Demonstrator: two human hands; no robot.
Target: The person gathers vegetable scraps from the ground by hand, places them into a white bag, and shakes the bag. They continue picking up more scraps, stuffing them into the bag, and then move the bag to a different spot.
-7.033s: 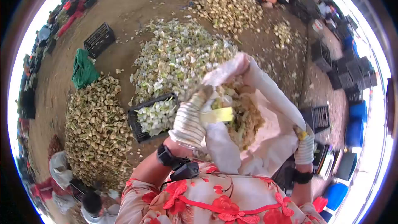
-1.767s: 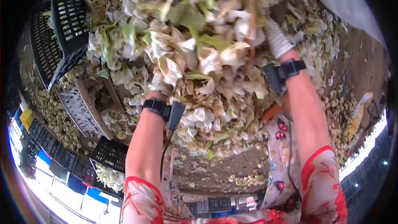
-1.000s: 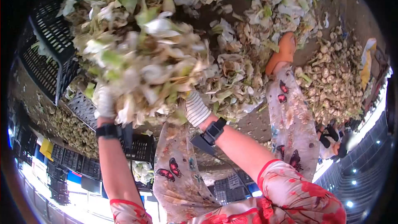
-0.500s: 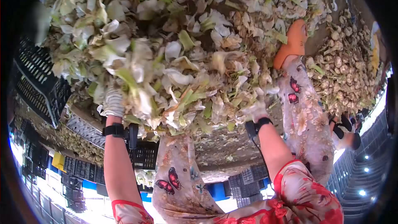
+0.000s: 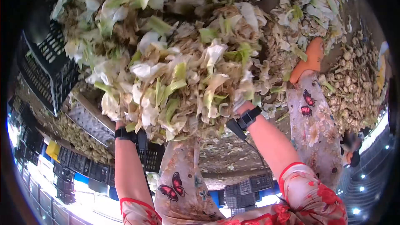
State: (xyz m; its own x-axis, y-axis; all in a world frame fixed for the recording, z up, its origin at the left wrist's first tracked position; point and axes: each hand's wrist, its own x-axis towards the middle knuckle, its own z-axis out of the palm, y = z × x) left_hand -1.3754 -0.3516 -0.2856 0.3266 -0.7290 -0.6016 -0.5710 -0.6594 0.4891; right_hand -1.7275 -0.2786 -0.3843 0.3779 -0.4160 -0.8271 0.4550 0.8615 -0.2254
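A big bundle of pale leaf scraps, white, green and brown, is bunched between my two hands in front of my legs. My left hand presses into its left side, with the fingers buried under leaves. On the right side, my right hand, in a white glove, is pushed in against the leaves and its fingers are hidden too. A dark band with a small device sits on each wrist.
More leaf scraps are heaped beyond. Bulbs that look like garlic are piled at right, beside my orange shoe. Black plastic crates stand at left, near a grey metal tray-like object. Stacked crates are farther off.
My right hand has moved left, closer to my left hand. The leaves between them are bunched tighter and stand out from the heap. The view has shifted a little.
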